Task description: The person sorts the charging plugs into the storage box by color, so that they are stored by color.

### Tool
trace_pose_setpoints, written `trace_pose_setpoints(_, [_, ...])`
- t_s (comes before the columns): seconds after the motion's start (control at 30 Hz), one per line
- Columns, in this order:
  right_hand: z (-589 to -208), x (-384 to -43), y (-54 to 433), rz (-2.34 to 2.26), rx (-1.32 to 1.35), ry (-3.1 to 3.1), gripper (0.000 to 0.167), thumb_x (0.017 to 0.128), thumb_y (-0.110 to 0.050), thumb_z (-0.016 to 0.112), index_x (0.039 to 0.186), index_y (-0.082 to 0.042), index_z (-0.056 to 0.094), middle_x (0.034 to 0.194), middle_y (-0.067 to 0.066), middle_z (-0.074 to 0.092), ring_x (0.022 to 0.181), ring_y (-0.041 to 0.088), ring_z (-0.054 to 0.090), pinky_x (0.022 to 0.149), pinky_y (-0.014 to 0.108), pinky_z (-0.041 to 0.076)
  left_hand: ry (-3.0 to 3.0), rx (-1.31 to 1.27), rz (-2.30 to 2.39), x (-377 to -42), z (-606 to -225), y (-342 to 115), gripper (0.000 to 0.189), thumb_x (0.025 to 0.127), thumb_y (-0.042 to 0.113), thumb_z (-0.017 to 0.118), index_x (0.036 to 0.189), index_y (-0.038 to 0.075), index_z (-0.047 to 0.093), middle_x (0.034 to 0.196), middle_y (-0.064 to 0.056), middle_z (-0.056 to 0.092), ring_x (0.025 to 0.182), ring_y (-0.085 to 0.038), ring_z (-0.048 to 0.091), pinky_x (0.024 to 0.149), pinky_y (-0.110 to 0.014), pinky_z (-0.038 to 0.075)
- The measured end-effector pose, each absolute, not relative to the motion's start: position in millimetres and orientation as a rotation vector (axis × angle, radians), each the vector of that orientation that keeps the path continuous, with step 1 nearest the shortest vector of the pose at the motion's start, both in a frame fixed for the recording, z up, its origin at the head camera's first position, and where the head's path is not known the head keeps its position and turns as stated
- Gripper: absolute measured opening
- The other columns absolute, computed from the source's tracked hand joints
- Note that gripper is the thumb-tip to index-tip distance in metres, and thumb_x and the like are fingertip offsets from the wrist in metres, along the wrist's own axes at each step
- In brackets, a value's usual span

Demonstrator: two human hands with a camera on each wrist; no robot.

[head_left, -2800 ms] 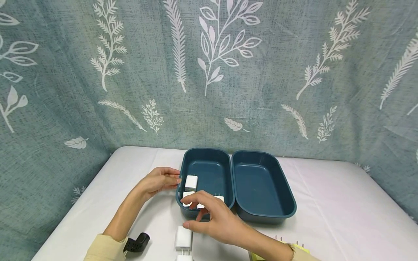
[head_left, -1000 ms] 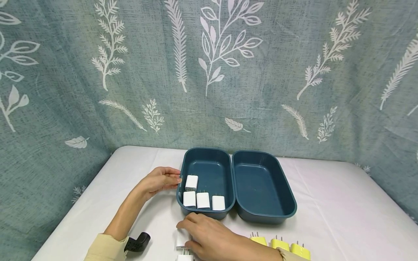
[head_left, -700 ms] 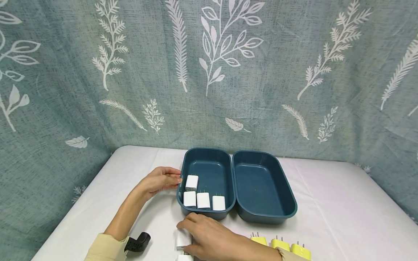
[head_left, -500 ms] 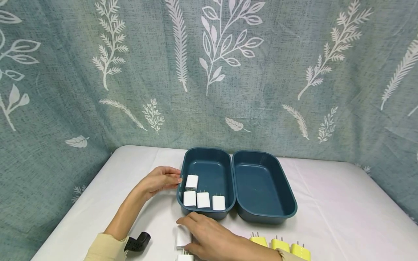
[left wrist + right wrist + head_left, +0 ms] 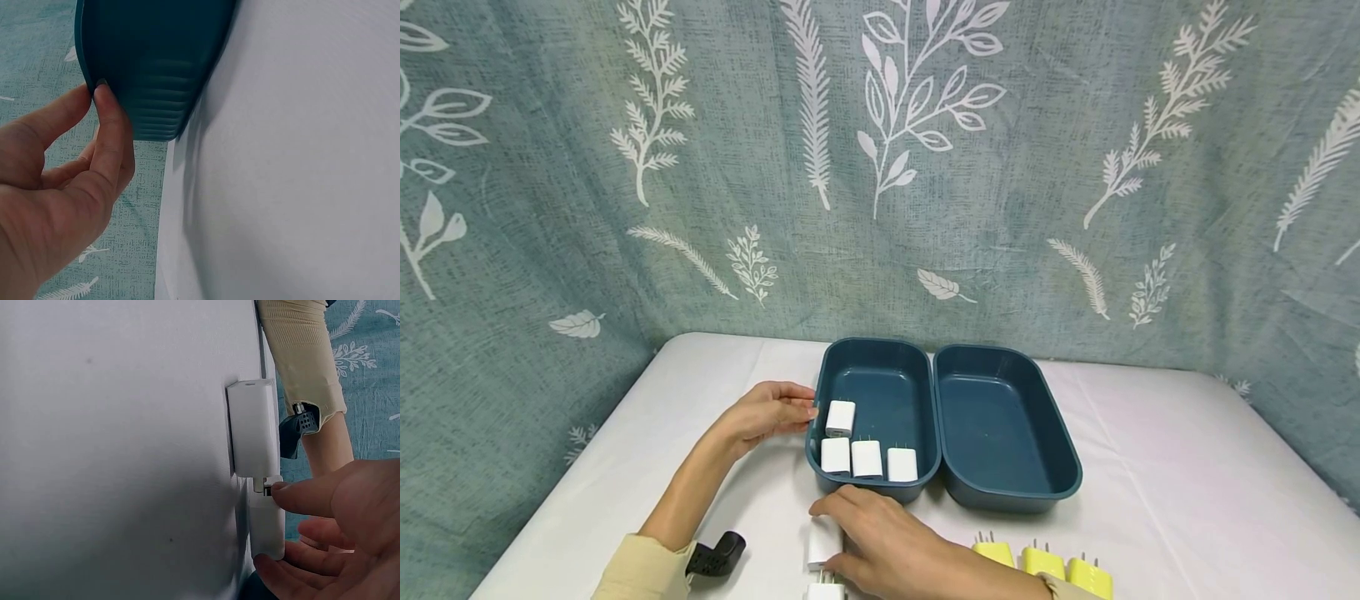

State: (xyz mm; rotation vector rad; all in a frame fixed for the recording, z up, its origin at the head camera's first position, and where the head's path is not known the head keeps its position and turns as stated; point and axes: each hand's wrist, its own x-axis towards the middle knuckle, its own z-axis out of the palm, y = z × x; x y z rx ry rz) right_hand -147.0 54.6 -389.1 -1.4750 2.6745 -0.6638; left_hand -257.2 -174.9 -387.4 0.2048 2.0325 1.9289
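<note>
My left hand [image 5: 767, 417] pinches the left side rim of a dark blue bin [image 5: 883, 383]. The left wrist view shows the thumb and fingers of that hand [image 5: 69, 169] on either side of the bin's rim [image 5: 80, 37]. Several white charger plugs [image 5: 867, 460] lie inside the near half of this bin. In front of it, my right hand [image 5: 883, 537] grips a white charger plug [image 5: 824, 546] by its ends; the right wrist view has the thumb at the port end of the plug [image 5: 265, 528]. Another white charger plug [image 5: 253, 431] lies directly behind the thumb, nearer my body.
A second dark blue bin [image 5: 1000, 425] stands against the first on its right, with nothing in it. Yellow charger plugs [image 5: 1043, 562] stand in a row at the front right, prongs up. A black wrist camera [image 5: 718, 556] sits at my left sleeve. A patterned curtain [image 5: 1000, 208] hangs behind the table.
My right hand has come from over the left bin down to the white charger plug in front, then stayed there, now with a slight shift rightward. My left hand has kept its place on the rim.
</note>
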Motion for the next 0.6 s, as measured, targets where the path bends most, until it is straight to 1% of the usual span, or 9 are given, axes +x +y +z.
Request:
trace_pose_setpoints(0.13, [-389.1, -146.1, 55.8, -0.715, -1.481, 2.683, 0.043, 0.091, -0.027, 0.075, 0.127, -0.012, 0.058, 0.111, -0.006, 0.057, 0.09, -0.001, 0.049, 0.08, 0.014, 0.045, 2.034, 0.216, 1.925, -257.1, -386.9, -175.6, 0.039, 0.093, -0.003, 0.062, 0.126, -0.018, 0.05, 0.106, -0.019, 0.068, 0.09, -0.016, 0.066, 0.09, -0.038, 0.055])
trace_pose_setpoints(0.23, [-388.7, -145.7, 56.9, -0.747, -1.486, 2.682, 0.042, 0.091, -0.026, 0.074, 0.127, -0.012, 0.058, 0.108, -0.007, 0.056, 0.085, -0.001, 0.048, 0.077, 0.012, 0.043, 2.03, 0.226, 1.926, -256.7, -386.4, -176.0, 0.039, 0.093, -0.003, 0.062, 0.127, -0.019, 0.049, 0.106, -0.019, 0.068, 0.09, -0.016, 0.066, 0.089, -0.037, 0.055])
trace_pose_setpoints(0.37, [-386.2, -144.3, 58.6, -0.767, -1.46, 2.66, 0.041, 0.093, -0.025, 0.073, 0.128, -0.012, 0.057, 0.11, -0.007, 0.057, 0.089, 0.0, 0.05, 0.08, 0.014, 0.044, 2.025, 0.238, 1.926, -256.4, -386.0, -175.2, 0.04, 0.093, -0.003, 0.062, 0.127, -0.02, 0.048, 0.106, -0.018, 0.068, 0.091, -0.016, 0.066, 0.089, -0.037, 0.055])
trace_pose_setpoints(0.47, [-383.5, -142.6, 60.3, -0.801, -1.439, 2.644, 0.039, 0.094, -0.025, 0.071, 0.128, -0.012, 0.058, 0.114, -0.006, 0.059, 0.095, 0.001, 0.052, 0.085, 0.017, 0.046, 2.025, 0.246, 1.922, -256.5, -385.8, -174.6, 0.041, 0.093, -0.003, 0.062, 0.128, -0.02, 0.047, 0.107, -0.019, 0.068, 0.092, -0.016, 0.066, 0.089, -0.036, 0.055])
trace_pose_setpoints(0.6, [-381.0, -140.8, 62.7, -0.895, -1.452, 2.63, 0.034, 0.094, -0.023, 0.071, 0.125, -0.013, 0.06, 0.118, -0.005, 0.06, 0.099, 0.002, 0.055, 0.086, 0.016, 0.047, 2.022, 0.231, 1.931, -256.3, -385.9, -175.0, 0.041, 0.093, -0.004, 0.062, 0.127, -0.02, 0.048, 0.108, -0.021, 0.067, 0.093, -0.017, 0.066, 0.087, -0.034, 0.056])
